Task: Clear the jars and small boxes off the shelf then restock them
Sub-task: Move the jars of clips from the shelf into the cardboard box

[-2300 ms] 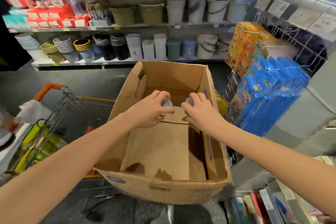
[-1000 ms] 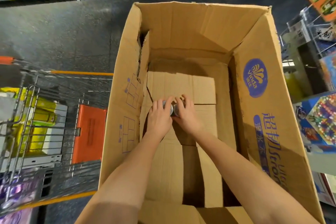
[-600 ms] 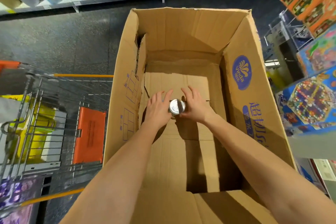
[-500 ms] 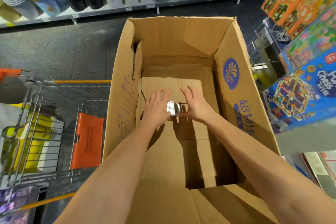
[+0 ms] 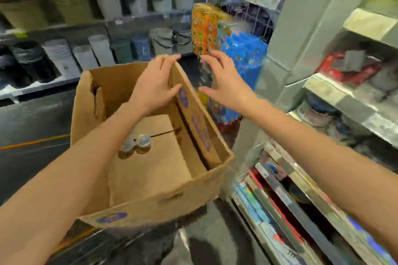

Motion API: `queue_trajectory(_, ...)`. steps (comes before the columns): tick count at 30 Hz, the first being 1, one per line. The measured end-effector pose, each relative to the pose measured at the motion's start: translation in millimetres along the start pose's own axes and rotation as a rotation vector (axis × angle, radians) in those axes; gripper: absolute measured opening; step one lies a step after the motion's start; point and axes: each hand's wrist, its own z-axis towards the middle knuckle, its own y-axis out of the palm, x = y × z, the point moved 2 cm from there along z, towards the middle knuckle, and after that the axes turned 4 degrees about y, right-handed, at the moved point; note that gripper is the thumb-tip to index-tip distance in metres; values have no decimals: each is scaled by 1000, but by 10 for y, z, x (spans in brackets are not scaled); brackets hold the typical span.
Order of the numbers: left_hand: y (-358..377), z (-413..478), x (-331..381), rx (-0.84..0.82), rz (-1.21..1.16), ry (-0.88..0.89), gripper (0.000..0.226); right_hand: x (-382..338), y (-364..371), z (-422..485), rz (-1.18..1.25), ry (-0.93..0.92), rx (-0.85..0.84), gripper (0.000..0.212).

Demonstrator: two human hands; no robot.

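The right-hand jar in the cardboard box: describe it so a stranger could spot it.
Find the big open cardboard box mid-frame. On its floor, by the left forearm, two small clear jars with silvery lids stand together. The right jar shows fully; the left jar is partly behind the arm.

left hand [image 5: 154,87]: bare | right hand [image 5: 227,86]: bare | forearms [image 5: 86,163]: bare to frame edge

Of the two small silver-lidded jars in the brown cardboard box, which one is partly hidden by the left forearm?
The left-hand jar, which the forearm overlaps; the right-hand jar beside it shows its whole round lid.
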Motion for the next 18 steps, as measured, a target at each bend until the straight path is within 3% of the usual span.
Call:
queue_trajectory(6, -189, 714, 1281, 107, -63, 383, 63, 375, -1377, -735, -254, 159, 243, 65)
queue_trajectory(18, 45, 1691, 3295, 178, -217, 829, 59, 860, -2753, -1569, -580, 454, 374, 57)
